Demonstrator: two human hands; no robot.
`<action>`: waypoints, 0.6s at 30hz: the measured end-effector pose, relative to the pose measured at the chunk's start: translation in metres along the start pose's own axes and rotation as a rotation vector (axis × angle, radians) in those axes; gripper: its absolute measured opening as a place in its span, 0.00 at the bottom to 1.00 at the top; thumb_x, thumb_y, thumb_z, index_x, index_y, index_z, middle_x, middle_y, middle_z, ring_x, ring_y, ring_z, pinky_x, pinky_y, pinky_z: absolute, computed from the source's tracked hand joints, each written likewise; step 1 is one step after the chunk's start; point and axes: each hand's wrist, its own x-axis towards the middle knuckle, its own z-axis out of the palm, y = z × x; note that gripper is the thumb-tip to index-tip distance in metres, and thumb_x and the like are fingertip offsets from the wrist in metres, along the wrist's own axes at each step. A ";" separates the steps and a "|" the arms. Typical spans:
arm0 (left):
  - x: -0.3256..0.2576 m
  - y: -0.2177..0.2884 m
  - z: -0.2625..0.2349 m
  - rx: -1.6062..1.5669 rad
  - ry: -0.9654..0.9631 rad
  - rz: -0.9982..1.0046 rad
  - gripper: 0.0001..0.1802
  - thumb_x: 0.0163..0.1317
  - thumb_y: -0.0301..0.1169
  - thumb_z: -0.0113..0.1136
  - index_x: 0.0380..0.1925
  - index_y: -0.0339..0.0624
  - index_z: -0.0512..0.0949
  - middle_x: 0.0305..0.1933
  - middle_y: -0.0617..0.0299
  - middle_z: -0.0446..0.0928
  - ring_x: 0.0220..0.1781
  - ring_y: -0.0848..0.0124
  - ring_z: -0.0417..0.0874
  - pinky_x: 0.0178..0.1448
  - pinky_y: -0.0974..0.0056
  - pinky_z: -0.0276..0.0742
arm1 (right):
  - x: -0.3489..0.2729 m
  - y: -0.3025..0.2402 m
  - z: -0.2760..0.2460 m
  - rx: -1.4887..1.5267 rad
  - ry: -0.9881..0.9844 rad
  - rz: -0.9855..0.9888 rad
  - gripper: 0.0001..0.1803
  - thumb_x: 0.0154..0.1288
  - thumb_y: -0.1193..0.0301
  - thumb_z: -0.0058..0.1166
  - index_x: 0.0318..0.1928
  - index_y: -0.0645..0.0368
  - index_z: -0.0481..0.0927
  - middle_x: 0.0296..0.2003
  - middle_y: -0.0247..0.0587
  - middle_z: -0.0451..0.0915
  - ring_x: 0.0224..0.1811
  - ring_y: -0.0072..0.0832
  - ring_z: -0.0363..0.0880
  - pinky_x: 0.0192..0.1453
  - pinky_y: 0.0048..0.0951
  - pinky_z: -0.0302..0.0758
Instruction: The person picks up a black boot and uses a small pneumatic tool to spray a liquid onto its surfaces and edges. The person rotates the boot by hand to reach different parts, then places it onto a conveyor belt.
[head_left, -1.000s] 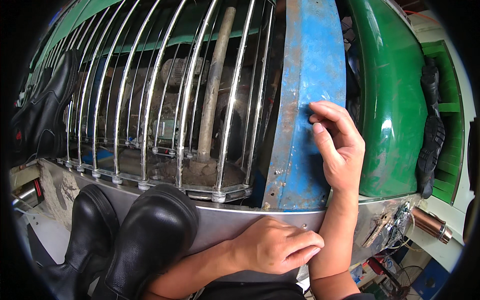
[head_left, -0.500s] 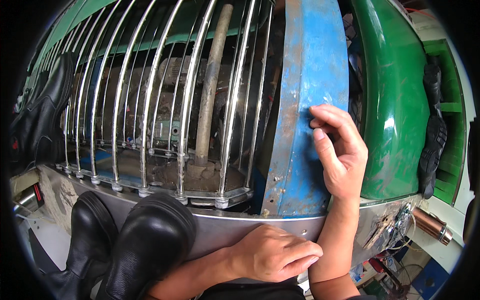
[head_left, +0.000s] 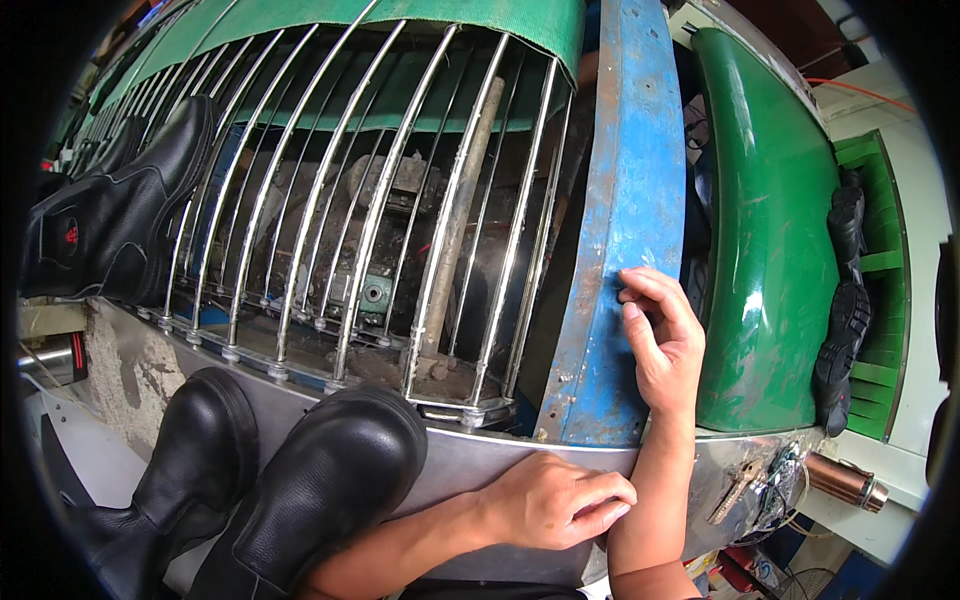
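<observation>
My left hand [head_left: 560, 500] is a loose fist at the metal edge [head_left: 470, 452] of the machine, with the thumb along the curled fingers. Nothing shows sticking out of it. Over the blue metal panel [head_left: 635, 180] my right hand [head_left: 668, 345] is raised, its fingers half bent and the thumb apart from them, holding nothing. Whether its fingertips touch the panel, I cannot tell. Just left of my left forearm stands a black leather boot [head_left: 335, 470], toe up, with a second black boot [head_left: 205, 440] beside it.
Metal bars [head_left: 375, 215] form a curved conveyor at the left, with a green belt [head_left: 500, 25] behind. More black boots [head_left: 125, 215] lie on the bars. Right of the blue panel are a green curved cover [head_left: 765, 240], black shoes [head_left: 845, 310] on a green rack [head_left: 882, 345], and a copper-coloured cylinder [head_left: 845, 482].
The view has shifted, so more of the green belt and the boots at the left shows. Both hands keep much the same pose.
</observation>
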 end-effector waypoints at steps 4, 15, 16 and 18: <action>-0.001 -0.001 -0.001 -0.001 -0.006 -0.003 0.11 0.54 0.22 0.66 0.37 0.44 0.78 0.19 0.64 0.76 0.17 0.68 0.78 0.22 0.64 0.70 | 0.000 -0.001 0.001 0.003 0.008 0.008 0.14 0.61 0.83 0.54 0.48 0.65 0.81 0.46 0.44 0.80 0.44 0.26 0.79 0.51 0.26 0.76; -0.002 -0.002 0.000 0.005 -0.003 0.013 0.12 0.53 0.22 0.66 0.37 0.45 0.78 0.22 0.64 0.78 0.18 0.67 0.79 0.22 0.64 0.71 | -0.001 0.000 0.002 0.012 0.003 0.013 0.14 0.62 0.82 0.55 0.48 0.65 0.81 0.46 0.43 0.80 0.44 0.25 0.79 0.51 0.25 0.75; -0.003 -0.003 -0.001 0.016 -0.009 0.012 0.12 0.53 0.22 0.66 0.37 0.45 0.78 0.23 0.64 0.79 0.18 0.67 0.79 0.22 0.64 0.72 | 0.000 -0.001 0.002 0.021 0.006 0.021 0.14 0.62 0.82 0.55 0.48 0.65 0.81 0.46 0.43 0.79 0.44 0.25 0.79 0.52 0.25 0.75; -0.004 -0.004 0.000 0.029 -0.013 0.012 0.12 0.53 0.23 0.67 0.37 0.45 0.78 0.24 0.64 0.79 0.19 0.67 0.80 0.22 0.64 0.72 | 0.000 -0.001 0.002 0.027 -0.003 0.011 0.14 0.62 0.82 0.55 0.49 0.65 0.81 0.47 0.43 0.79 0.45 0.25 0.79 0.52 0.25 0.75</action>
